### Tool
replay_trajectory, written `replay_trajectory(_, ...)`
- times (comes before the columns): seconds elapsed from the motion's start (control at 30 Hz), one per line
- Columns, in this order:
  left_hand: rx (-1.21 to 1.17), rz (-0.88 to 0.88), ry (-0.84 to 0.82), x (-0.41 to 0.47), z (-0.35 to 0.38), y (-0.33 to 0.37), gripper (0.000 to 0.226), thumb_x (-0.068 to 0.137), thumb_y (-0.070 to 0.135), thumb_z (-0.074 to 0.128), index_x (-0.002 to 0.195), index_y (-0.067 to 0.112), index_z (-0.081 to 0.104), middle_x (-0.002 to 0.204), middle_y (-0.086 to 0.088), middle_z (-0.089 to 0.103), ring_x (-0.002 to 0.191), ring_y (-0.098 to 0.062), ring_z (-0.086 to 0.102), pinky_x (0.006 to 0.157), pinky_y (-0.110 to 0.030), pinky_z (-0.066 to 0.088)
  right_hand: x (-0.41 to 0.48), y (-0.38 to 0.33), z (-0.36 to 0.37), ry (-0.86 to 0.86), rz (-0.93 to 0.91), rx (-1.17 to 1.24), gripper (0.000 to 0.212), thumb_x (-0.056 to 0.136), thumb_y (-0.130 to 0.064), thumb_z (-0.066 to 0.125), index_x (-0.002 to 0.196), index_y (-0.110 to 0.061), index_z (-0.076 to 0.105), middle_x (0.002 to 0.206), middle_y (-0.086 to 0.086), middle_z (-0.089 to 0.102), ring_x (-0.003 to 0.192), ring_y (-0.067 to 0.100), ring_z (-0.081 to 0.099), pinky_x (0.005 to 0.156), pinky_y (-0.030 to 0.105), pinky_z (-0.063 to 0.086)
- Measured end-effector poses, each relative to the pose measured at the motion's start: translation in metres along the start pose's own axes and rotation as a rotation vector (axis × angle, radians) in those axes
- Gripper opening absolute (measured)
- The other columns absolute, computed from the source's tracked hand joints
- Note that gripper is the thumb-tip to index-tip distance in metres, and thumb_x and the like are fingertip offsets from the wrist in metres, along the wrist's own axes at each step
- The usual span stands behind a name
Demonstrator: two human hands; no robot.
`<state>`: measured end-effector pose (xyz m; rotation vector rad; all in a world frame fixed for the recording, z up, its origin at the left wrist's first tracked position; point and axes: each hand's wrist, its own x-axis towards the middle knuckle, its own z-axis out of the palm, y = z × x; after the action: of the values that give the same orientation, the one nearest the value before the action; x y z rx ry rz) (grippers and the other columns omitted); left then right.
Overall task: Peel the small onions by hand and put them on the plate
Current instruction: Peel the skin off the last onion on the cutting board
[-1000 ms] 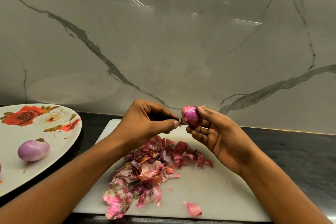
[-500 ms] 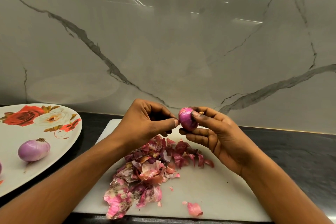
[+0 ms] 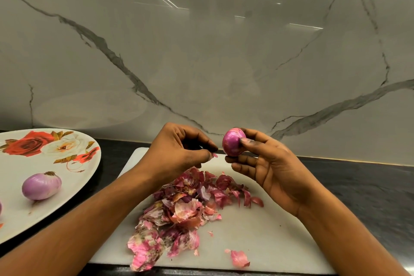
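Observation:
My right hand [image 3: 266, 163] holds a small purple onion [image 3: 233, 144] between thumb and fingertips, above the far edge of the white cutting board [image 3: 268, 237]. Just left of it, my left hand [image 3: 181, 150] has its fingers curled and pinches a tiny scrap of pink skin [image 3: 214, 155] at its fingertips, a small gap from the onion. A peeled pale-purple onion [image 3: 41, 186] lies on the flowered white plate [image 3: 74, 177] at the left. Another onion barely shows at the plate's left frame edge.
A heap of pink and purple onion skins [image 3: 186, 206] covers the middle of the board, with a loose piece [image 3: 239, 258] near its front edge. The board and plate sit on a dark counter [image 3: 369, 186] against a marble wall.
My right hand has turned the onion and lifted it a little, its thumb now on the front. My left hand has drawn slightly away from the onion with a scrap of skin.

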<state>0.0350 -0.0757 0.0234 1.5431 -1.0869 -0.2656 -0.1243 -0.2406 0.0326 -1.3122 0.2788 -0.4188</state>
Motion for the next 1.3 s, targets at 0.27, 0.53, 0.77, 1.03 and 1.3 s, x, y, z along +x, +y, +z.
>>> replay_trajectory(0.27,-0.015,0.021,0.009,-0.0008,0.0002,0.0024,0.009,0.087,0.016,0.081,0.095,0.014,0.084,0.084,-0.006,0.080,0.075,-0.027,0.075,0.067,-0.036,0.065,0.0017,0.0015,0.0003,-0.030,0.009,0.036,0.054,0.082,-0.008,0.072,0.134,-0.006,0.059,0.120,0.026,0.074,0.109,0.046,0.074,0.095,0.044,0.061)
replay_trajectory(0.53,-0.067,-0.001,0.025,-0.0007,-0.0004,0.0041,0.013,0.083,0.012,0.083,0.095,0.007,0.083,0.082,-0.009,0.081,0.075,-0.025,0.079,0.070,-0.029,0.065,0.0036,0.0052,-0.0037,-0.065,0.012,-0.057,0.049,0.089,-0.011,0.071,0.137,-0.011,0.066,0.128,0.020,0.073,0.113,0.043,0.073,0.100,0.046,0.058)
replay_trajectory(0.77,-0.111,-0.029,0.002,-0.0008,-0.0023,0.0068,0.030,0.073,0.025,0.083,0.094,0.004,0.083,0.082,-0.012,0.081,0.076,-0.027,0.079,0.070,-0.029,0.064,0.0038,0.0067,-0.0049,-0.080,-0.015,-0.126,0.047,0.091,-0.011,0.070,0.138,-0.013,0.066,0.128,0.015,0.074,0.113,0.040,0.074,0.100,0.044,0.060)
replay_trajectory(1.03,-0.062,-0.040,0.028,0.0001,-0.0014,0.0040,0.005,0.086,0.003,0.080,0.091,0.003,0.082,0.080,-0.011,0.080,0.075,-0.027,0.079,0.072,-0.031,0.065,0.0027,0.0071,-0.0048,-0.079,-0.050,-0.168,0.046,0.092,-0.002,0.069,0.137,-0.012,0.067,0.126,0.013,0.075,0.113,0.037,0.074,0.102,0.043,0.058)
replay_trajectory(1.3,-0.185,-0.074,0.028,-0.0001,0.0024,0.0077,0.012,0.092,0.008,0.075,0.100,0.002,0.080,0.090,-0.014,0.081,0.083,-0.029,0.080,0.072,-0.029,0.065,0.0039,0.0072,-0.0066,-0.080,-0.080,-0.138,0.049,0.084,-0.008,0.075,0.132,-0.017,0.071,0.126,0.009,0.075,0.116,0.037,0.073,0.102,0.044,0.059)
